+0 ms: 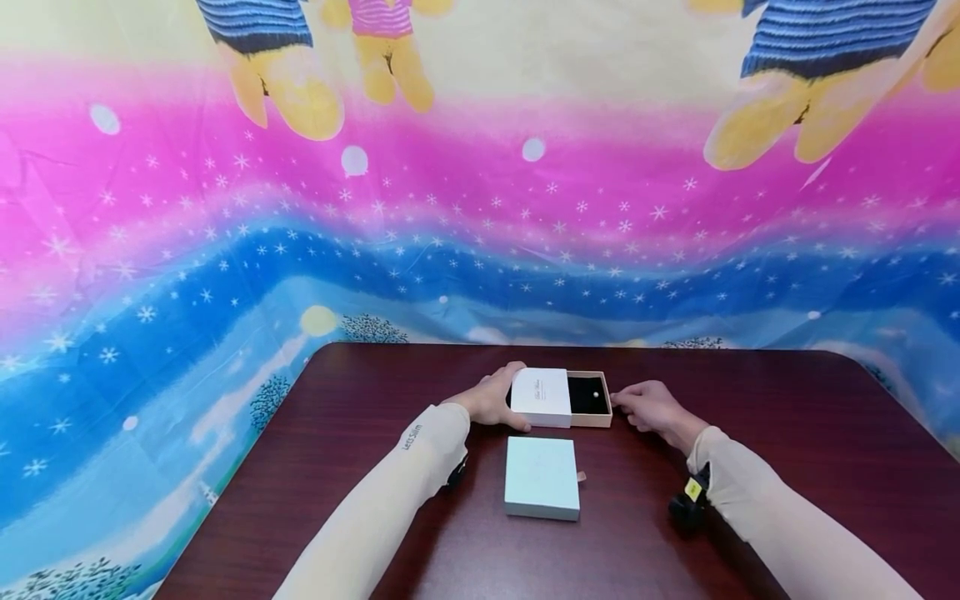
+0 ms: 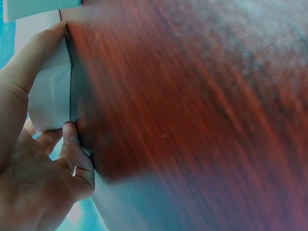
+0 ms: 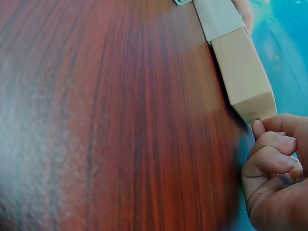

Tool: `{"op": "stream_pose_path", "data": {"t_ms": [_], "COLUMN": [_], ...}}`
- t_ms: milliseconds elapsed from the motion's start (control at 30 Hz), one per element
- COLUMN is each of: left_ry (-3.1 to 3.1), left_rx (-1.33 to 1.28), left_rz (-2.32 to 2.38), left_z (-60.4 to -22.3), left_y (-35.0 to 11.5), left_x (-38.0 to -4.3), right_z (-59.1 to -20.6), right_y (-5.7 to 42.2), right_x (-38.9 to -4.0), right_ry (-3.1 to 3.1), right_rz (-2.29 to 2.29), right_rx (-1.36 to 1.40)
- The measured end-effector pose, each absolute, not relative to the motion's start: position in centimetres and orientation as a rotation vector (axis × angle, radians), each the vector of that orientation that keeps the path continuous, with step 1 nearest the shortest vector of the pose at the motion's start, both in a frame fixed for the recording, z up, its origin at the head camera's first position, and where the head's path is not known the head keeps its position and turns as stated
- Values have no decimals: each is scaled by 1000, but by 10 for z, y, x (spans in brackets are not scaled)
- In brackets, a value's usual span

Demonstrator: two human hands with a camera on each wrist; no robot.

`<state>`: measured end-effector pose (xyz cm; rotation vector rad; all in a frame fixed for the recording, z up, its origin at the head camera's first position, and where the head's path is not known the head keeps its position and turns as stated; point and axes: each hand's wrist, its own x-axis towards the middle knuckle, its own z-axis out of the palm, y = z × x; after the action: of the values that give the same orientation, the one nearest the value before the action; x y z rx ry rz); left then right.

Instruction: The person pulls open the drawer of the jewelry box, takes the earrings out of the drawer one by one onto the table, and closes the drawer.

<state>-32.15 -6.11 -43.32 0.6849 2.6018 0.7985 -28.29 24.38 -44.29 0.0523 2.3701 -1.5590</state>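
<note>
A white jewelry box sleeve [image 1: 540, 397] with small print on top lies near the table's far edge. Its beige drawer [image 1: 603, 400] sticks out to the right, showing a black insert [image 1: 585, 395] with one small pearl-like bead [image 1: 596, 395]. My left hand [image 1: 493, 400] grips the sleeve's left end, thumb along the near side and fingers around the far side. At the drawer's right end, my right hand [image 1: 654, 408] pinches with thumb and index finger, the other fingers curled; the fingertips hide what they pinch. Closer to me sits a pale mint box [image 1: 542, 475], closed, with a small pinkish ribbon tab [image 1: 581, 477].
The dark red wood-grain table [image 1: 630, 550] has rounded far corners. A printed cloth backdrop [image 1: 480, 208] hangs right behind its far edge. A small black device with a yellow label [image 1: 692, 492] is strapped to the right wrist.
</note>
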Motion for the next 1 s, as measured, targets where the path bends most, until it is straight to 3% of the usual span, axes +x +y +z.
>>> {"op": "stream_pose_path", "data": {"t_ms": [1000], "left_ry": [2589], "left_rx": [685], "left_rz": [798], "left_z": [-433], "left_y": [-62], "left_x": [-323], "right_z": [-445], "right_y": [253], "right_x": [-283], "right_ry": [2360], "right_rz": [-1565], "right_rx": [71]}}
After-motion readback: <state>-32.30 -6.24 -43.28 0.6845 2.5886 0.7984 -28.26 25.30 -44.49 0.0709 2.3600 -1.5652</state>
